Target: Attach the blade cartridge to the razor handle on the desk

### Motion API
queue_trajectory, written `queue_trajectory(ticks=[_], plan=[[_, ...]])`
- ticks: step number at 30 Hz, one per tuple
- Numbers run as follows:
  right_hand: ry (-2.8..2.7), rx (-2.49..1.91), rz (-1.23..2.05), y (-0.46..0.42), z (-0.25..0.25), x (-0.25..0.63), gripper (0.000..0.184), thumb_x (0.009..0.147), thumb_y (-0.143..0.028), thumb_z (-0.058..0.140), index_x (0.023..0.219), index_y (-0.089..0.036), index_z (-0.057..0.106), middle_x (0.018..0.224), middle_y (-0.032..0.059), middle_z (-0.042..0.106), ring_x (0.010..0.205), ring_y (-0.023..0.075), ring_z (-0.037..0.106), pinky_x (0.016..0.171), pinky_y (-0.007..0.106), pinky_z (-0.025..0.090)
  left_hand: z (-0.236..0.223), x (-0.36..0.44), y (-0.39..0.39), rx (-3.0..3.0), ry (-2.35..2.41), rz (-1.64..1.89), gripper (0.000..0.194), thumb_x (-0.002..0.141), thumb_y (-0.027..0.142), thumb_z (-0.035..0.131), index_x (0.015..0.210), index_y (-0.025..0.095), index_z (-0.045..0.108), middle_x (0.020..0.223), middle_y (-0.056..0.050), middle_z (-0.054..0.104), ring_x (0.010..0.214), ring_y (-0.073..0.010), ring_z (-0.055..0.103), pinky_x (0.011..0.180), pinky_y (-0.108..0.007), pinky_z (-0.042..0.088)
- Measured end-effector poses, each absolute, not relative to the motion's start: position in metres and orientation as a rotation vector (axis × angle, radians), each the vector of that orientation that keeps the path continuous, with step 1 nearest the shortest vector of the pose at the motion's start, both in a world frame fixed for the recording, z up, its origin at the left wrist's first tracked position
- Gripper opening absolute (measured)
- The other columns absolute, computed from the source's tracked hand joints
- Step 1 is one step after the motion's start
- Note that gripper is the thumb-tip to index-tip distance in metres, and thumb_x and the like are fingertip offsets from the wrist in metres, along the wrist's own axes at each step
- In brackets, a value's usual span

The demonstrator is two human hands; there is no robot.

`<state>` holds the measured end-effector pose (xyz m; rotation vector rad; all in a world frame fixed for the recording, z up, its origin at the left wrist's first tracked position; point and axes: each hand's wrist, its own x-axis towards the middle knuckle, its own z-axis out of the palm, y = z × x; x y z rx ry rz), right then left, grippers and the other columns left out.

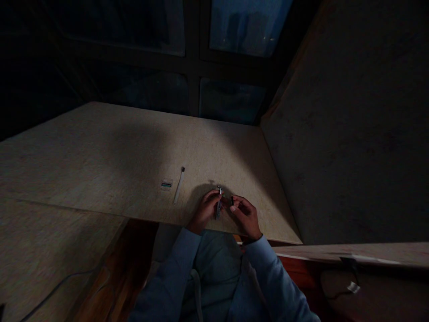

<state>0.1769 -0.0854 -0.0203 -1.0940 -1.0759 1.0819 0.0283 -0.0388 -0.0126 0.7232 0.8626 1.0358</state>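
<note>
My left hand (205, 210) is closed around a small metal tool with a slim handle (219, 205), maybe a safety razor, held upright over the near edge of the tabletop (100, 161). My right hand (244, 213) pinches a small dark piece (232, 201) just to the right of that tool. On the table to the left lie a white stick with a dark tip (179, 185), like a toothbrush, and a small flat packet (166, 184). Both sleeves are blue.
The room is dim. A tall board wall (351, 134) closes the right side. Dark window panes (248, 27) stand behind the table. A lower board (50, 250) with a cable (60, 286) lies at the left, and a ledge (368, 252) at the right.
</note>
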Motion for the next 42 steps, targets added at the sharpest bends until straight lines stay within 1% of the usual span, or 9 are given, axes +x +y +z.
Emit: queue_trajectory(ticks=[4,8,17,22,27,31,34,38,42], plan=[[-1.095,-1.085,1.073,-0.087,-0.022,0.177,0.034,0.072,-0.034,0.079,0.104,-0.022,0.072,0.074,-0.0016,0.058,0.070,0.0140,0.054,0.074,0.030,0.048,-0.009,0.043,-0.023,1.004,1.086,1.112,0.030,0.071,0.039,0.073,0.084,0.015,0.061,0.081,-0.004,0.068,0.078,-0.0181,0.066,0.072,-0.028,0.049],[-1.042,-1.116,1.023,-0.089,-0.019,0.179,0.035,0.071,-0.036,0.079,0.102,-0.021,0.072,0.071,-0.0018,0.057,0.069,0.0143,0.054,0.072,0.030,0.048,-0.002,0.055,-0.008,1.356,1.283,1.034,0.011,0.083,0.027,0.061,0.083,0.016,0.062,0.081,-0.004,0.070,0.079,-0.0162,0.066,0.075,-0.026,0.049],[-1.011,-1.182,1.060,-0.087,-0.021,0.177,0.040,0.072,-0.037,0.079,0.106,-0.019,0.069,0.070,-0.0026,0.055,0.067,0.0133,0.052,0.069,0.028,0.047,0.007,0.058,0.001,1.854,1.667,0.675,0.022,0.091,0.019,0.052,0.096,0.015,0.073,0.102,-0.012,0.073,0.095,-0.0193,0.067,0.083,-0.026,0.047],[-1.060,-1.203,1.057,-0.087,-0.024,0.177,0.039,0.073,-0.035,0.078,0.107,-0.020,0.069,0.072,-0.0027,0.056,0.069,0.0131,0.053,0.070,0.027,0.046,0.006,0.048,0.000,1.915,1.715,0.559,0.022,0.091,0.027,0.056,0.102,0.014,0.072,0.101,-0.013,0.073,0.094,-0.0200,0.068,0.083,-0.026,0.047],[-1.070,-1.222,1.058,-0.086,-0.026,0.177,0.039,0.074,-0.035,0.078,0.109,-0.020,0.069,0.073,-0.0025,0.057,0.068,0.0132,0.053,0.068,0.027,0.046,0.007,0.038,-0.004,1.853,1.739,0.631,0.021,0.089,0.029,0.060,0.102,0.017,0.071,0.099,-0.010,0.074,0.092,-0.0189,0.069,0.081,-0.026,0.048],[-1.084,-1.236,1.057,-0.086,-0.025,0.175,0.040,0.074,-0.035,0.078,0.109,-0.019,0.068,0.073,-0.0022,0.058,0.069,0.0139,0.054,0.069,0.027,0.045,0.008,0.035,-0.008,1.775,1.694,0.706,0.018,0.088,0.028,0.061,0.101,0.020,0.071,0.101,-0.006,0.075,0.091,-0.0154,0.069,0.080,-0.023,0.048],[-1.099,-1.249,1.048,-0.086,-0.025,0.175,0.040,0.074,-0.036,0.078,0.109,-0.019,0.068,0.074,-0.0018,0.060,0.070,0.0147,0.055,0.071,0.029,0.046,0.010,0.036,-0.011,1.799,1.709,0.688,0.019,0.090,0.031,0.060,0.103,0.022,0.070,0.104,-0.005,0.074,0.094,-0.0154,0.068,0.080,-0.023,0.047],[-1.115,-1.256,1.023,-0.085,-0.030,0.175,0.041,0.074,-0.035,0.078,0.111,-0.020,0.068,0.076,-0.0012,0.062,0.072,0.0153,0.056,0.072,0.029,0.046,0.012,0.036,-0.015,1.884,1.860,0.587,0.025,0.093,0.035,0.053,0.110,0.024,0.068,0.100,-0.006,0.074,0.091,-0.0199,0.069,0.076,-0.028,0.047],[-1.127,-1.275,1.026,-0.085,-0.034,0.175,0.041,0.075,-0.037,0.077,0.112,-0.020,0.068,0.076,-0.0003,0.063,0.072,0.0158,0.057,0.071,0.029,0.047,0.010,0.032,-0.017,1.960,1.908,0.517,0.024,0.094,0.033,0.050,0.104,0.024,0.070,0.096,-0.006,0.074,0.088,-0.0206,0.069,0.073,-0.028,0.046]])
